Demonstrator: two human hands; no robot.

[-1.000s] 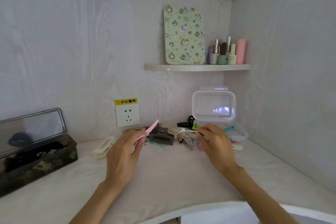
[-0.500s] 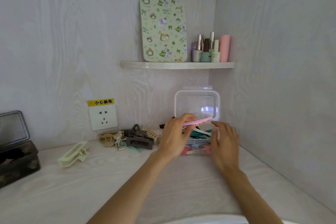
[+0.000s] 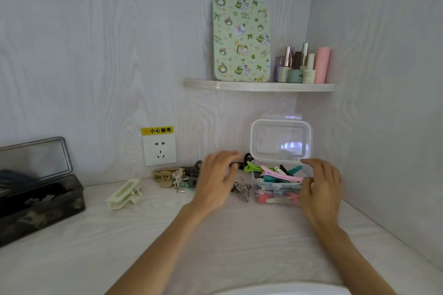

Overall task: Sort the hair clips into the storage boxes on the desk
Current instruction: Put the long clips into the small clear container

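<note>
From my feed I see the pale wood-grain desk [image 3: 239,242] filling the lower half of the view, set into a corner of matching wall panels. At the far left sits a dark storage box [image 3: 40,206] with its metal lid [image 3: 36,158] tipped up against the wall; I cannot make out its contents beyond dark shapes. In the right corner stands a clear plastic box [image 3: 275,195], its transparent lid [image 3: 280,140] raised behind it, and it is packed with coloured hair clips [image 3: 273,182], a long pink clip [image 3: 280,174] lying across the top with green and teal ones beside it. My right hand [image 3: 320,187] rests at the right end of that box, fingers loosely bent against its side and pinching nothing I can see. My left hand [image 3: 217,178] hovers just left of the box, fingers relaxed and slightly spread, empty, over the loose pile of clips [image 3: 182,176] lying by the wall under the socket [image 3: 159,149]. A cream claw clip [image 3: 124,194] lies apart to the left of that pile, and a silver clip [image 3: 241,188] lies between my left hand and the clear box. Higher up, a small shelf [image 3: 259,86] carries a green patterned board [image 3: 242,39] and a row of cosmetic bottles [image 3: 302,66].
</note>
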